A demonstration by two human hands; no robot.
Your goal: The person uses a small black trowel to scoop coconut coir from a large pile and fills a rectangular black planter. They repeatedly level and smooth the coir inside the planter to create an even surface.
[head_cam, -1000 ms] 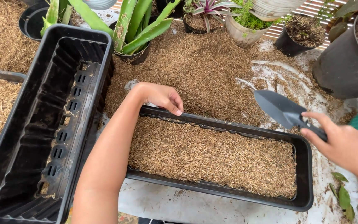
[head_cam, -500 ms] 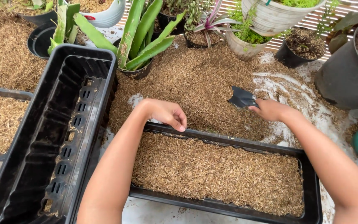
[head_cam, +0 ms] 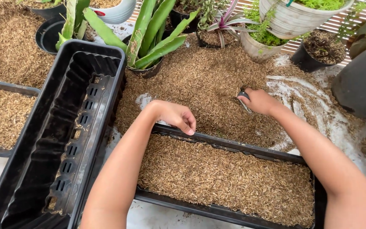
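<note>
My left hand (head_cam: 175, 115) grips the far rim of a shallow black tray (head_cam: 229, 146) that is filled with brown rice husk. My right hand (head_cam: 260, 101) is closed on the handle of a small dark trowel (head_cam: 243, 96). The trowel's blade is buried in the heap of loose husk (head_cam: 208, 80) spread on the ground beyond the tray, so only a bit of it shows.
A deep empty black planter box (head_cam: 64, 127) stands at the left, with another husk-filled tray (head_cam: 1, 114) beyond it. Potted plants line the back: a green succulent (head_cam: 149, 38), a white pot (head_cam: 297, 19), small black pots (head_cam: 314, 57) and a big dark pot (head_cam: 361, 85).
My right hand has carried the trowel from the right side, above the tray, forward and left, and pushed it down into the husk heap. My left hand has stayed on the tray's rim.
</note>
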